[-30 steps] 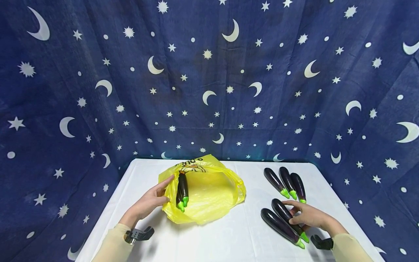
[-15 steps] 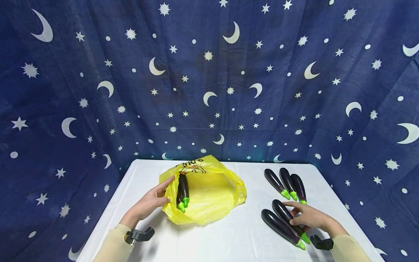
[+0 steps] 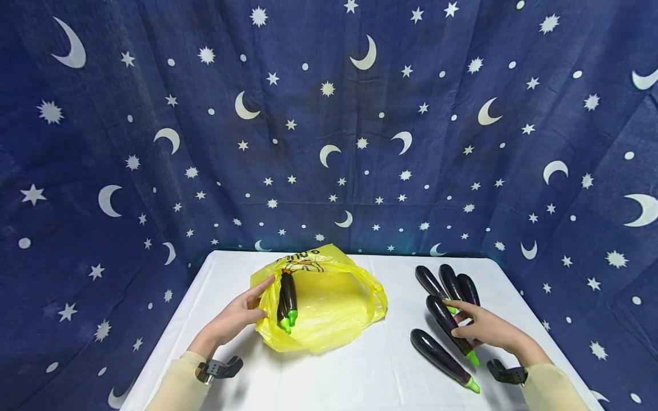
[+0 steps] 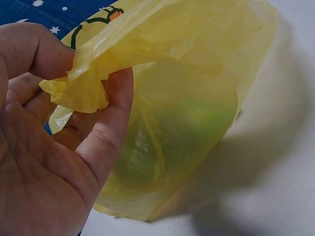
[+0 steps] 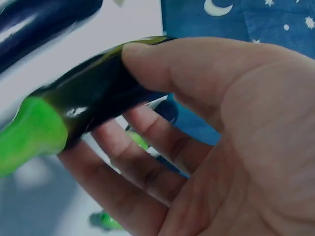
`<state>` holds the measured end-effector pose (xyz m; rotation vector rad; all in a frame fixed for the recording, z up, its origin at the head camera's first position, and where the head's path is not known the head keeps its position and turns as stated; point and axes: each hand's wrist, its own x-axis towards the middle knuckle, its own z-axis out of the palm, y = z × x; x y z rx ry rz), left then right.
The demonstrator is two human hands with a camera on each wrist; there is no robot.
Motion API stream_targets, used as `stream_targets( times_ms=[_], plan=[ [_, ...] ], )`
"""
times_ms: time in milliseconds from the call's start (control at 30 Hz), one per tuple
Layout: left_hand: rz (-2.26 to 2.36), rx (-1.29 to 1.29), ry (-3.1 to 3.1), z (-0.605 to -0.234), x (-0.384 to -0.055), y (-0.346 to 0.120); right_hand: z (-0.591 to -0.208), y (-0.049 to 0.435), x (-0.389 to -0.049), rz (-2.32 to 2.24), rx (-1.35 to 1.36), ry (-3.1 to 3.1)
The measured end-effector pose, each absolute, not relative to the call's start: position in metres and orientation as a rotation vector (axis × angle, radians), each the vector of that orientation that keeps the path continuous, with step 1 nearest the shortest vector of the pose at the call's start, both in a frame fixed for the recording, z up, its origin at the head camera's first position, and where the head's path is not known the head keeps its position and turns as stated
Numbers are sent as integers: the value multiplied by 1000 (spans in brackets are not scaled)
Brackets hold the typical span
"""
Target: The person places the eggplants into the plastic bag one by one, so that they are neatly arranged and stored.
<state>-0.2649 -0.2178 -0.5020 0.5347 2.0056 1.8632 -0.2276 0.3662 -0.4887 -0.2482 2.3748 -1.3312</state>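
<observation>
My right hand (image 3: 488,328) pinches an eggplant (image 3: 446,321) between thumb and fingers, its green stem end pointing toward me. In the right wrist view the thumb lies along one side of this dark, glossy eggplant (image 5: 106,91), with the fingers against the other. My left hand (image 3: 237,314) grips the left rim of a yellow plastic bag (image 3: 329,311), whose mouth gapes toward me. Gathered film of the bag (image 4: 83,88) is between thumb and fingers in the left wrist view. Two eggplants (image 3: 289,294) lie inside the bag at its left wall.
One eggplant (image 3: 442,359) lies on the white tablecloth (image 3: 354,382) just in front of the held one. Behind the right hand is a group of three eggplants (image 3: 449,281), partly overlapped by it. A blue curtain with moons and stars (image 3: 329,114) surrounds the table.
The right hand has raised the eggplant and shifted it away from the one beside it, toward the group behind. The left hand and the bag have stayed in place.
</observation>
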Motion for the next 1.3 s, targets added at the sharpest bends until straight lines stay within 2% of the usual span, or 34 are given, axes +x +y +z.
stream_targets(
  times_ms=[933,1300],
  plan=[
    [1828,536,2048,-498,-262,-217,-465,248,-253,-1360,-549,2217],
    [1808,525,2070,-497,-264,-216,-471,207,-267,-1363,-600,2143]
  ],
)
